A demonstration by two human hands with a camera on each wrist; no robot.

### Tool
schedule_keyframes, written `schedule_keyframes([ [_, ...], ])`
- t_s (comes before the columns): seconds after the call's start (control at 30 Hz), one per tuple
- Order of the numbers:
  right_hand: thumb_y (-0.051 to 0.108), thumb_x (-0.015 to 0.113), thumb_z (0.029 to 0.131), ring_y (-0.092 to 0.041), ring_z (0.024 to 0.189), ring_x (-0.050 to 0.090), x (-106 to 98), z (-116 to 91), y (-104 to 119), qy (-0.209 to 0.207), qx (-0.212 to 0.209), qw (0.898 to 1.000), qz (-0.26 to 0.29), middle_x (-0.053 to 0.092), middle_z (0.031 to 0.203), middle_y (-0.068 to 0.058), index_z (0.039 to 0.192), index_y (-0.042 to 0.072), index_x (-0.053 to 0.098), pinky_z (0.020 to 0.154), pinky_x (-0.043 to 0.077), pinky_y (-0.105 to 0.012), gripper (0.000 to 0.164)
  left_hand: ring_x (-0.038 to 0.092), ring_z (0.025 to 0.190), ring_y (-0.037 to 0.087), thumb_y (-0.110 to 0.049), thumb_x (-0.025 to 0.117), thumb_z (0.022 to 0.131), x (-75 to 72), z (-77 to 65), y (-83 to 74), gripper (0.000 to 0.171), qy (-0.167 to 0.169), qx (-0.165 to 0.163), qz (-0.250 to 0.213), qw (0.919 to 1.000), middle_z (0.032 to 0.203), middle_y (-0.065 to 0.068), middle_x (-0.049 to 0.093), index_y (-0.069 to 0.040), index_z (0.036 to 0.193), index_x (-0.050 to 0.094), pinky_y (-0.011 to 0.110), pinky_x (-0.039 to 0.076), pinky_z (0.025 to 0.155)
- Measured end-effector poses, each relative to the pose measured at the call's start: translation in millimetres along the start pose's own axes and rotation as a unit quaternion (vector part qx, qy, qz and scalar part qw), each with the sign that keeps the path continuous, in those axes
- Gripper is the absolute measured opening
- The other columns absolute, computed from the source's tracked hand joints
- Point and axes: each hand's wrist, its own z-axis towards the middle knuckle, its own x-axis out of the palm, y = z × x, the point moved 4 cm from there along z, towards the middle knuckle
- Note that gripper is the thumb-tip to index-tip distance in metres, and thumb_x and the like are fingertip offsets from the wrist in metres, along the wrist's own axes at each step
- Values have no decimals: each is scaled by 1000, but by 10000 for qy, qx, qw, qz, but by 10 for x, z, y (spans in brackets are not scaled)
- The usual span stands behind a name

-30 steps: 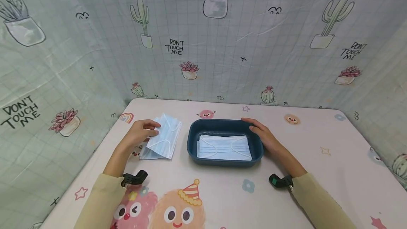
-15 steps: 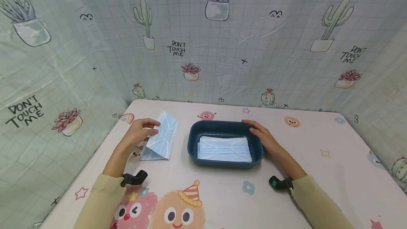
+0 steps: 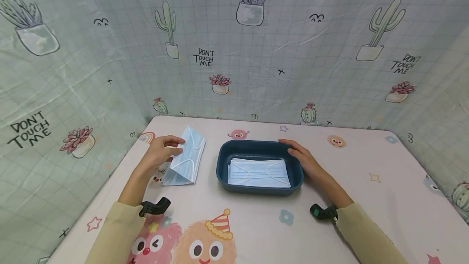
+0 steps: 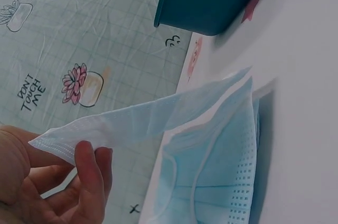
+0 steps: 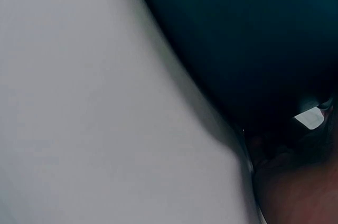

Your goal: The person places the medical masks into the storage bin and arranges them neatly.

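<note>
From the head view, I saw the left hand (image 3: pixel 161 152) pinch the near edge of a blue face mask (image 3: pixel 192 152) between thumb and fingertips, tipping it up on the left side of the table (image 3: pixel 264 223). The left wrist view showed its pale underside slanting away from the fingers, with a lower mask (image 4: pixel 227 182) lying on the table beneath it, ear loops uppermost.

The step looked to me like parting one mask from another. Doing it well, I judged, called for a light pinch on a single sheet, a slow lift, and a watch on the loops, which could have snagged and dragged the lower one along.

The right hand (image 3: pixel 307 159) gripped the far right corner of the dark blue tray (image 3: pixel 253 191), apparently with the thumb inside the rim; the right wrist view was too dark to show more. That hold seemed apt for steadying the tray. Inside lay a flat stack of masks (image 3: pixel 259 173), nearer the front wall, the top one's loops resting on its pleats, edges slightly fanned at the left. I couldn't count them.
</note>
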Motion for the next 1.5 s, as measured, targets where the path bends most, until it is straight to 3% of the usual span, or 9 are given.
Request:
schedule_keyframes([
  [0.2, 18, 36, 112, -37, 158, 23, 0, -7, -14, 6, 29, 10000, 41, 34, 168, -14, 157, 11, 43, 128, 12, -63, 46, 60, 107, 27, -16, 66, 98, 37, -15, -23, 34, 0, 63, -47, 10000, 133, 16, 65, -8, 131, 66, 29, 54, 78],
  [0.63, 17, 35, 112, -38, 158, 22, -10, 0, 16, 2, 56, 9999, 106, 34, 168, -14, 157, 10, 42, 127, 12, -64, 46, 61, 115, 29, -18, 66, 99, 125, -26, -96, 33, 37, 55, -45, 10000, 137, 15, 64, -9, 131, 67, 30, 53, 79],
  [1.07, 17, 36, 112, -39, 158, 23, -9, -13, 9, -12, 54, 10000, 81, 34, 167, -16, 157, 10, 42, 127, 13, -64, 46, 59, 105, 26, -17, 65, 99, 179, -8, -77, 32, 52, 70, -25, 10000, 129, 16, 66, -9, 130, 68, 29, 51, 75],
  [1.33, 18, 37, 112, -37, 159, 22, -8, -16, 16, -20, -69, 9999, 89, 36, 166, -15, 156, 9, 43, 128, 13, -62, 45, 53, 105, 25, -18, 62, 101, 339, 22, -48, 29, 193, -23, -126, 9997, 130, 16, 64, -7, 127, 69, 29, 47, 75],
  [1.5, 17, 37, 112, -36, 159, 22, -7, -1, 27, -37, -51, 10000, 71, 37, 166, -15, 156, 10, 44, 128, 12, -61, 45, 53, 90, 21, -18, 61, 102, 477, 51, -10, 26, 383, 57, -149, 9991, 120, 15, 66, -7, 124, 70, 28, 46, 71],
])
